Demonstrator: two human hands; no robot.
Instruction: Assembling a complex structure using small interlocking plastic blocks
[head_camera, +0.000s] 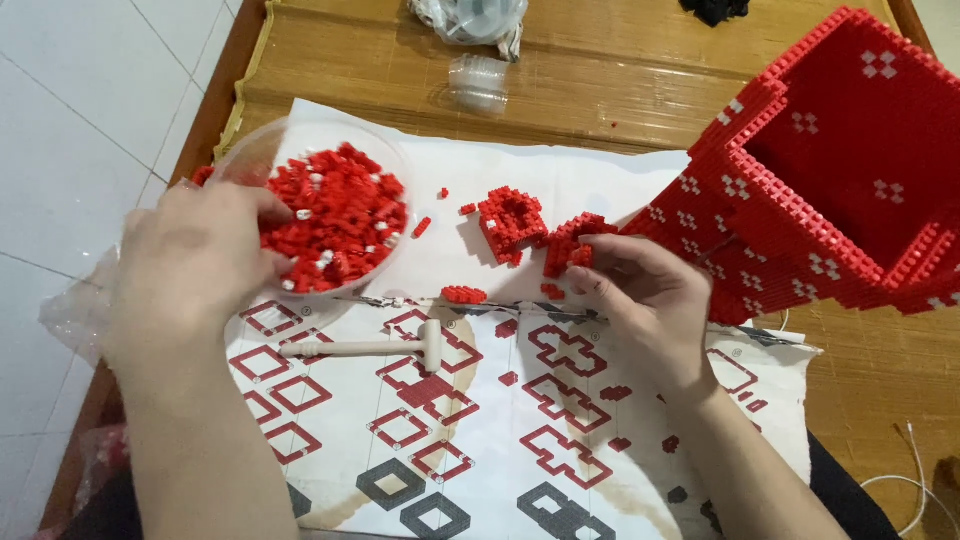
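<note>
Nearest the camera, two bare forearms reach forward over a printed instruction sheet (480, 440), a white paper patterned with red and grey block diagrams, which serves as the landmark for all positions below. Just beyond the sheet's middle lies a small wooden mallet (375, 347), handle pointing left. Loose red bricks (615, 393) lie scattered across the sheet's right half.

Left hand (195, 260): at the sheet's far left corner, fingers curled and dipping into a clear plastic bowl (250, 150); whether they pinch anything cannot be told, since the fingertips are hidden among the contents. The bowl holds a heap of small red bricks (340, 215) with a few white ones mixed in.

Right hand (645, 290): at the sheet's far right, fingers drawn narrow around a small red brick assembly (572, 247), held between thumb and fingertips just above the paper.

Beside that assembly, toward the bowl, a second small red brick cluster (510, 222) rests on the white paper past the sheet's far edge, with a short red strip (463, 294) nearer the sheet.

Right of the sheet rises a large red brick structure (830, 180), hollow, with white cross-shaped marks on its walls.

Farther off, on the wooden table (620, 70), stand a small clear plastic cup (478, 83) on its side and a crumpled clear plastic bag (470, 20).
</note>
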